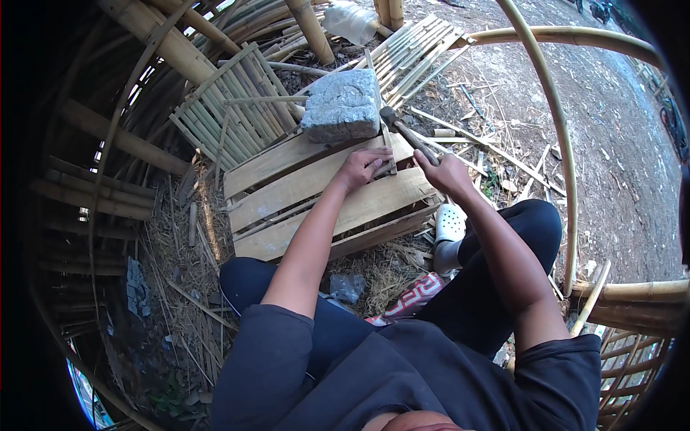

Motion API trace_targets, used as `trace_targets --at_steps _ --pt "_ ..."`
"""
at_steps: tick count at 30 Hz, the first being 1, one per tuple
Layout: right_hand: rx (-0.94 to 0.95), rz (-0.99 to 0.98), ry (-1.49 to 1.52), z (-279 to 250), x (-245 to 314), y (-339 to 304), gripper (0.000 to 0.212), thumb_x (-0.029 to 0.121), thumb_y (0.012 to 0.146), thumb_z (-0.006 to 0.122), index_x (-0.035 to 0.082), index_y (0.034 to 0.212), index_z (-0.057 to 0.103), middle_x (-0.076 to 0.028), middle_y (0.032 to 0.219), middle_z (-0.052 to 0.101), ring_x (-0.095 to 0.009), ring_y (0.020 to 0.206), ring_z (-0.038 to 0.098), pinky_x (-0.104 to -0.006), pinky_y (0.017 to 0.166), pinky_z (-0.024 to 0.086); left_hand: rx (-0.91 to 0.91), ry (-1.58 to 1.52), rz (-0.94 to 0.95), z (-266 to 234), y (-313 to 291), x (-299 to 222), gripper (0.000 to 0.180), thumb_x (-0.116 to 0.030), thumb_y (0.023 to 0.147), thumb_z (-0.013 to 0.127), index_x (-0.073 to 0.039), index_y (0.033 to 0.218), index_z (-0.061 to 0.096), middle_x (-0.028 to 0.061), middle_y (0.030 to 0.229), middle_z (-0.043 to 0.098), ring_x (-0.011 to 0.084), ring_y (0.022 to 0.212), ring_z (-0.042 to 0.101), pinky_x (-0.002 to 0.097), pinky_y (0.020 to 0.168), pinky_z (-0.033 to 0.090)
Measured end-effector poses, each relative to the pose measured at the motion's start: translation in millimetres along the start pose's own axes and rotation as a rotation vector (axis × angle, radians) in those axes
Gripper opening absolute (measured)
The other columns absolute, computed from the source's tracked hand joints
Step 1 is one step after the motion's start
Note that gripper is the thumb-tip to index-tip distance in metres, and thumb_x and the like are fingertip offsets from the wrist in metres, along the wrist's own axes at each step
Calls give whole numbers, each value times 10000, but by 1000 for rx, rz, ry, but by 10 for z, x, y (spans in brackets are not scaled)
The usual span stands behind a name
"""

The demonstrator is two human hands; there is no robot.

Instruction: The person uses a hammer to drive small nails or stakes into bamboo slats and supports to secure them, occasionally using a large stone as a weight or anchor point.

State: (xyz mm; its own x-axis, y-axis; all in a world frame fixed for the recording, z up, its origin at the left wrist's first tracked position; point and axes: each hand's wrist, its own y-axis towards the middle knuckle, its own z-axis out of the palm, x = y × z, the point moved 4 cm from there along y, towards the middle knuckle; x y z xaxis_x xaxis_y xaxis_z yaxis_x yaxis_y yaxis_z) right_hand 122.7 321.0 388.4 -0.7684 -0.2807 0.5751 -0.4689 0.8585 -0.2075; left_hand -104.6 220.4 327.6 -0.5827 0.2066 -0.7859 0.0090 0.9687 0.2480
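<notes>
As the head view shows, a slatted wooden crate (277, 177) lies on straw-strewn ground (176, 251) w/in a bamboo frame (560, 129), stone block (341, 106) at its far edge. L hand (363, 167): arm fwd, fingers on slats; grip can't be told. R hand (443, 174): closed round hammer (415, 143) handle, hammer's head beside block.

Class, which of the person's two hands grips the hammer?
The right hand, its fingers wrapped around the handle of the hammer; the left hand rests on the slatted wooden crate instead.
</notes>
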Motion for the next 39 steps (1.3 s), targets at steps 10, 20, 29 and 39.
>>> trace_targets --at_steps 10,20,29,39 --pt "52 -717 -391 -406 -78 -358 597 674 821 709 92 687 678 -143 562 589 -381 580 631 -484 556 481 14 -38 -56 -38 36 -24 278 -68 1005 559 -38 1216 737 119 1362 678 256 1357 572 358 1178 400" --pt "176 -845 -428 320 36 -114 577 643 783 741 68 793 689 -162 691 672 -394 733 698 -486 643 530 -13 -15 -34 -4 50 -10 272 -19 983 578 -46 1198 742 111 1327 697 270 1314 607 361 1147 442" --pt "78 -861 -393 398 159 -61 588 567 731 846 53 949 658 -166 988 658 -381 947 674 -491 795 494 -22 2 -33 5 20 0 261 -29 984 584 -46 1187 747 116 1315 703 269 1311 609 373 1138 449" --pt "-122 -453 2 812 391 106 457 352 879 759 12 1149 620 -224 999 699 -392 958 687 -476 856 535 -60 -13 -38 -36 42 -53 253 -51 998 578 -31 1187 744 135 1279 717 276 1272 637 381 1104 477"
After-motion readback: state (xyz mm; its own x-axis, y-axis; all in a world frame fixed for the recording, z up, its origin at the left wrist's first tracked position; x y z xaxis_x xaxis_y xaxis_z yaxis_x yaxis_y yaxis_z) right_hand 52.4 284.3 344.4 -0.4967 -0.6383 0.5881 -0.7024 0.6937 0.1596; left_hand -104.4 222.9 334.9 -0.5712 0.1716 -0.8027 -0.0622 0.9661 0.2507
